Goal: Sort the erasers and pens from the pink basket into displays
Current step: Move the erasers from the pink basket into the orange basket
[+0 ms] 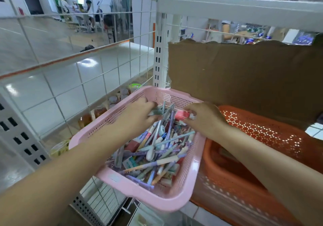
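Step in hand: picking stock out of the basket (132,193), which sits on a shelf and is heaped with mixed pens (157,155) and erasers. Both hands work at the far end of the basket. The left hand (138,115) has its fingers curled round a pale item (156,111); its type cannot be told. The right hand (206,119) pinches a pink eraser (182,115) between thumb and fingertips, just above the heap. An orange basket (262,134) stands just right of the basket, and cardboard (244,77) rises behind both. No display can be identified in view. Judged from the full heap, sorting is at an early stage. The next move calls for lifting each held item clear of the crossed pens without dragging others out, then carrying it to its matching display.
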